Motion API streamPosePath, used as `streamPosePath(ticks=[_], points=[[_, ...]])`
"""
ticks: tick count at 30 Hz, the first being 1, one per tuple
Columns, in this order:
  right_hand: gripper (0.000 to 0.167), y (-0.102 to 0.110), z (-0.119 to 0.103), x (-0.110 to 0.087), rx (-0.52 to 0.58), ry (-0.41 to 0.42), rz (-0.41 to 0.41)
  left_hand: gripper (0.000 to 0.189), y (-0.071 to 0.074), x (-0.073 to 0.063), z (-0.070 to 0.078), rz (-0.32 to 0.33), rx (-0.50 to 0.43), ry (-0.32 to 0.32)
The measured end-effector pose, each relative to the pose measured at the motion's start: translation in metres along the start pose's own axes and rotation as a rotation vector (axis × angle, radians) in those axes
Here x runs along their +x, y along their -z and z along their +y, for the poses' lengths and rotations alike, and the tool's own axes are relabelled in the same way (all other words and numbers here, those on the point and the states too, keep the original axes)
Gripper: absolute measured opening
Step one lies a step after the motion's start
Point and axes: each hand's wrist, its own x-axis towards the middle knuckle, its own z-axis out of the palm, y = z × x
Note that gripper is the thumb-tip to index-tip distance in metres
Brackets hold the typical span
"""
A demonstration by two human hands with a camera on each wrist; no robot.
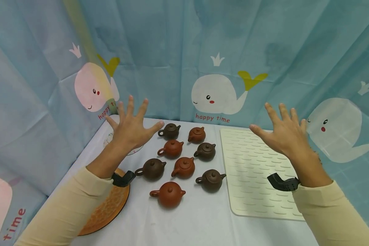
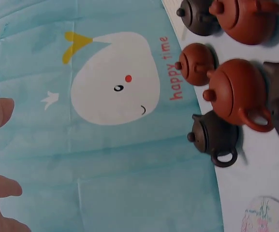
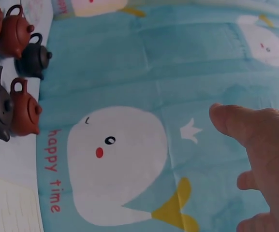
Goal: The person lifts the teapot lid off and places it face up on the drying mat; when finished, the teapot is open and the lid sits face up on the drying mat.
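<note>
Both hands are raised with fingers spread, and neither holds anything. The left hand [image 1: 130,130] hovers over the left side of the table, left of a cluster of small clay teapots. Over the pale ridged mat [image 1: 258,177] is the right hand [image 1: 284,133]. Reddish-brown teapots, such as the front one [image 1: 169,195], are mixed with dark brown ones, such as the one by the mat [image 1: 212,180]. All stand upright with lids on. In the left wrist view, a small dark teapot [image 2: 214,133] shows near the cloth's edge. Fingertips of each hand show in its wrist view.
A round orange-brown tray [image 1: 110,208] lies at the left, partly hidden under the left forearm. Behind the left hand is a round, patterned flat piece [image 1: 108,139], partly covered. A blue curtain [image 1: 160,68] with whale prints encloses the white-covered table [image 1: 203,222].
</note>
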Motion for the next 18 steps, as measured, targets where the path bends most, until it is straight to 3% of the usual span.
streamPosePath(ticks=[12, 18], points=[[0.086, -0.015, 0.0, -0.008, 0.068, 0.056, 0.061, 0.099, -0.018, -0.011, 0.005, 0.051, -0.063, -0.039], [0.083, -0.022, -0.002, -0.012, 0.155, 0.085, 0.103, 0.097, -0.029, -0.018, 0.007, 0.059, -0.094, -0.065]])
